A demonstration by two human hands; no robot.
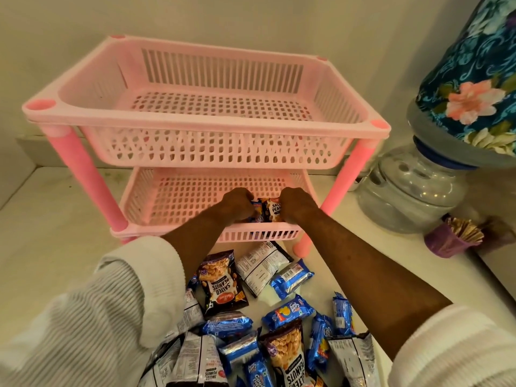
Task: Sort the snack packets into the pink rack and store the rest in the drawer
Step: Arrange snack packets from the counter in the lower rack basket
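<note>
I can't see my fingertips: both the left hand [237,203] and the right hand [296,203] curl over the packets [268,210] in the rack's lower tray [178,196], so each grip is hidden. The packets' labels are partly covered. The pile of packets [251,339] on the counter [55,219] runs off the bottom edge. The floral-covered bottle [472,88] is cut off at right.

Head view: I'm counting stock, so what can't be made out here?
- Packets in the lower tray: both hands, left hand and right hand, cover most of them, so the count is unclear.
- Pile of packets on the counter: cut off by the bottom edge and partly under the left sleeve.
- Drawer: not in view.
- Purple cup: contents too blurred to tell.
</note>
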